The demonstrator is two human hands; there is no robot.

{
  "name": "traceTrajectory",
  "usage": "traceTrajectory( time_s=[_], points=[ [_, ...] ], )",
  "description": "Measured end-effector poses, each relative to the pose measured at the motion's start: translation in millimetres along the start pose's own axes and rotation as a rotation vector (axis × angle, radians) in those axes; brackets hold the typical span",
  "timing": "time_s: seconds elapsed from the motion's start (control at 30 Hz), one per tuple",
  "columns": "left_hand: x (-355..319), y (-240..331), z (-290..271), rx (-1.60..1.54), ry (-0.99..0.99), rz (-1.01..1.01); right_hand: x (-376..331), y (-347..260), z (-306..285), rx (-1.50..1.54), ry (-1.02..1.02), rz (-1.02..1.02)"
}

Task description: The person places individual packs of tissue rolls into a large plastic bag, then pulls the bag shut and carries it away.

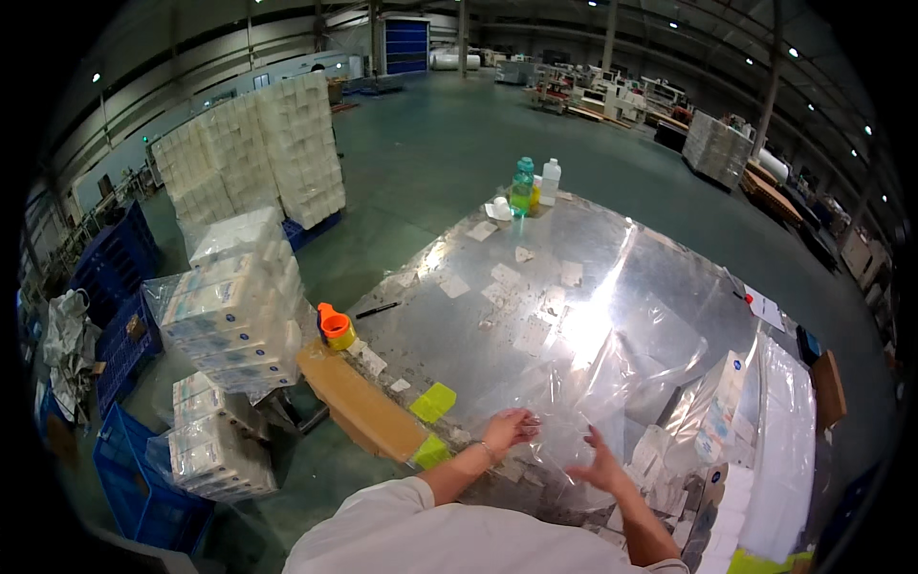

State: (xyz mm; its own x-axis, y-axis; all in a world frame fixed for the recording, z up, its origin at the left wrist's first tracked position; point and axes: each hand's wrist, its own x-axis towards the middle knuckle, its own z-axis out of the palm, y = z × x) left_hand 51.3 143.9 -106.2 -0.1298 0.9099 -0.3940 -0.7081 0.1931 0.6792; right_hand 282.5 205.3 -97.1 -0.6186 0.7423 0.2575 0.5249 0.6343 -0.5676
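we see a clear plastic bag (612,373) lying crumpled and glossy on the steel table (535,287), near its front edge, catching a bright glare. our left hand (510,428) rests on the bag's near edge with the fingers lying close together; we cannot tell whether they pinch the film. our right hand (600,466) hovers just beside it, fingers spread and loose, holding nothing.

counting what lies about: two bottles (535,184) stand at the far end of the table, one green and one clear. one orange-topped tape roll (336,328) sits at the left edge, with one black pen (378,310) near it. two yellow-green pads (433,402) lie by the cardboard strip (359,407). wrapped tissue packs (234,316) are stacked on the left, too many to count surely, beside blue crates (134,488).
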Motion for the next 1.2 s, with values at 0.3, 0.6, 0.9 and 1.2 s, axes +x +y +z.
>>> traceTrajectory(
  time_s=[0.3,0.6,0.9,1.2],
  points=[
    [-10.8,30.9,54.4,0.375,-0.068,0.557,-4.2,13.4,-41.2,-0.208,0.192,0.277],
    [11.9,64.5,34.2,1.812,0.173,0.949,-50.4,37.1,-169.0,-0.621,0.402,0.518],
    [-12.9,30.1,-39.2,2.104,-0.275,-0.007,-69.7,87.8,-159.0,-0.428,0.129,0.783],
    [-60.4,28.6,72.2,2.221,-0.321,1.007,-70.3,42.9,-181.2,0.437,0.649,0.601]
  ],
)
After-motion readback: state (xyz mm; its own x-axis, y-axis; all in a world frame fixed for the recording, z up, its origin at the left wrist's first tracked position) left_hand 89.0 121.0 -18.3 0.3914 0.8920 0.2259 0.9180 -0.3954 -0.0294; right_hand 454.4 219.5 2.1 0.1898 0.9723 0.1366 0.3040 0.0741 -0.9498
